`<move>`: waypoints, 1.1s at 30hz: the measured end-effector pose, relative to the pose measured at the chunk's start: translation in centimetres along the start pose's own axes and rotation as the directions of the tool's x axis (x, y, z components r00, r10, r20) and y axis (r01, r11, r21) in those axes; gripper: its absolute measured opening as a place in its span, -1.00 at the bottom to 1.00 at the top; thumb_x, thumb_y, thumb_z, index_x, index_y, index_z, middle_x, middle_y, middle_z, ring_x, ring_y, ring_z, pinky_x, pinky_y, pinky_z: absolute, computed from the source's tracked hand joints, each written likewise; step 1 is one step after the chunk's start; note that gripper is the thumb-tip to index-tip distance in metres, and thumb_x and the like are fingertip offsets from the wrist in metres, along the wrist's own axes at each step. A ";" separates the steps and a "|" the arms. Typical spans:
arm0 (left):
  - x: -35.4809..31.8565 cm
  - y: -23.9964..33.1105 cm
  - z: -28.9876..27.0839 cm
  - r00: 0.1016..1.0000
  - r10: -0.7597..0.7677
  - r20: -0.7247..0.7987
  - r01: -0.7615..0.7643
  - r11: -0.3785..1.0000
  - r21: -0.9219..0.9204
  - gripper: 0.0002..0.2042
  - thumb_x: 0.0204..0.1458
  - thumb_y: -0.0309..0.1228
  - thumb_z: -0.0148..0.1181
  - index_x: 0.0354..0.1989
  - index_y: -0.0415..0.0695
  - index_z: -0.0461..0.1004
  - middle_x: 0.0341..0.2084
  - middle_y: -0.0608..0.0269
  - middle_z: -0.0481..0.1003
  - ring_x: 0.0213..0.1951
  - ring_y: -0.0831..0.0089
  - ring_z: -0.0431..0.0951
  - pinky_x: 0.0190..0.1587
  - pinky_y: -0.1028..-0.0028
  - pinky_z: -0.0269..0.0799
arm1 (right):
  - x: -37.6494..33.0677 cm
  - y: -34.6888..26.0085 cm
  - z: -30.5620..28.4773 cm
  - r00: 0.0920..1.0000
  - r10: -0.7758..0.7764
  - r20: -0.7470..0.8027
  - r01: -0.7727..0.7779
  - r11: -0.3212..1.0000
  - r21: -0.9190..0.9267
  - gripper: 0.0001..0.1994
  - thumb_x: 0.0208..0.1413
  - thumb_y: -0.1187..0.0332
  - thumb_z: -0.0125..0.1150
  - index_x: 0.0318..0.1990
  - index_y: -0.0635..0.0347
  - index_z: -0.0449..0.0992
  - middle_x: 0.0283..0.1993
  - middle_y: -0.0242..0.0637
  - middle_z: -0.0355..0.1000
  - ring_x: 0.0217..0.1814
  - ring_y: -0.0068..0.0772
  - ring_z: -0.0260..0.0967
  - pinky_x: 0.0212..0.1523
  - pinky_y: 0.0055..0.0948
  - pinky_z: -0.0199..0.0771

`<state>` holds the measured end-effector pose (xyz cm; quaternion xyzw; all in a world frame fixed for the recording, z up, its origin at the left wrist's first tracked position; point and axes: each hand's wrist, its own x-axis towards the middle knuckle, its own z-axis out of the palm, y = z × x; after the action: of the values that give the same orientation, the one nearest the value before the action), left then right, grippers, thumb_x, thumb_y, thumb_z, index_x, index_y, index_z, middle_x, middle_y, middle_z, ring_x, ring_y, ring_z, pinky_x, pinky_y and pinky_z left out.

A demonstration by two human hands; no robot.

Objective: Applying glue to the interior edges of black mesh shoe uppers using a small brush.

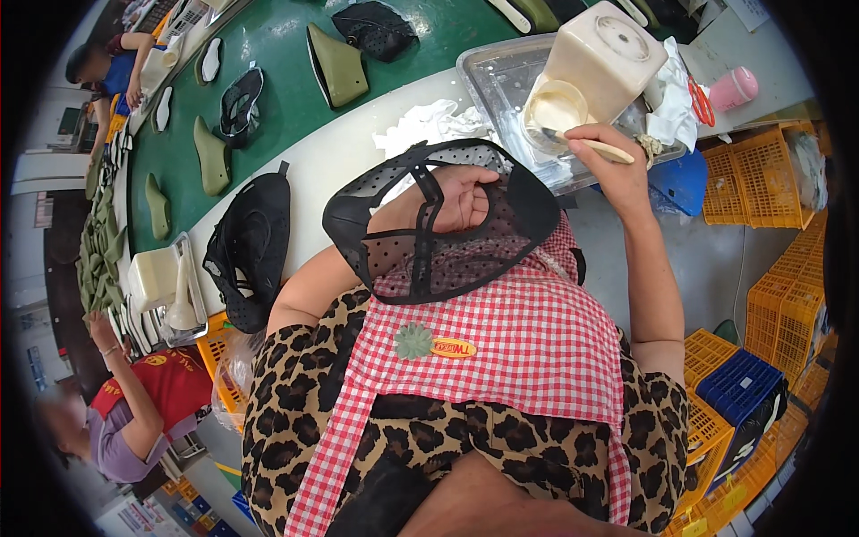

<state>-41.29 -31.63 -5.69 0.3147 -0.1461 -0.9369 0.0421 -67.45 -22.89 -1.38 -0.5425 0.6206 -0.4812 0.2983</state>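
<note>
My left hand (461, 199) is pushed inside a black mesh shoe upper (438, 219) and holds it up in front of my chest, above my red-checked apron. My right hand (608, 157) grips a cream-handled brush (591, 143) whose tip reaches into the open mouth of a cream glue jug (599, 63). The jug lies tilted in a clear plastic tray (492, 80) on the white bench edge.
A green conveyor belt (277, 98) carries olive shoe lasts (335, 67) and black uppers (250, 246). White rags (429, 125) lie by the tray. Orange crates (761, 174) and a blue crate (738, 385) stand at my right. Other workers sit at far left (134, 412).
</note>
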 end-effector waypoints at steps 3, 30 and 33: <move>0.3 0.0 -0.3 1.000 -0.018 0.017 0.018 1.000 -0.011 -0.77 0.24 -0.43 0.07 -0.01 -0.27 0.43 -0.19 0.12 0.61 -0.23 0.37 0.66 -0.11 0.40 0.61 | -0.4 -1.9 0.7 0.997 -0.053 0.050 0.049 0.996 0.076 -0.86 0.07 0.47 0.34 -0.21 0.25 0.64 -0.26 -0.31 0.57 -0.22 -0.51 0.48 -0.16 -0.54 0.44; -1.8 2.9 1.4 0.857 0.516 0.008 -0.422 0.691 0.587 -0.55 0.29 -0.29 0.08 0.30 -0.23 0.28 0.03 -0.01 0.50 -0.02 0.13 0.60 -0.09 0.07 0.62 | -3.9 -0.9 0.6 0.991 0.118 -0.067 -0.113 0.991 0.076 -0.86 0.11 0.41 0.34 -0.20 0.23 0.64 -0.23 -0.37 0.59 -0.21 -0.63 0.48 -0.17 -0.60 0.44; -1.3 2.8 1.2 0.846 0.531 0.042 -0.442 0.656 0.612 -0.55 0.30 -0.30 0.06 0.29 -0.24 0.28 0.04 -0.05 0.49 0.01 0.12 0.59 -0.09 0.05 0.62 | -3.1 -1.9 1.4 0.988 0.037 -0.147 -0.020 0.993 0.119 -0.86 0.12 0.41 0.34 -0.20 0.23 0.64 -0.24 -0.37 0.59 -0.21 -0.63 0.48 -0.16 -0.59 0.44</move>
<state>-41.04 -33.76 -3.23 0.3256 -0.5106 -0.7702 0.2001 -64.78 -20.16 -0.60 -0.4777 0.6194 -0.5517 0.2895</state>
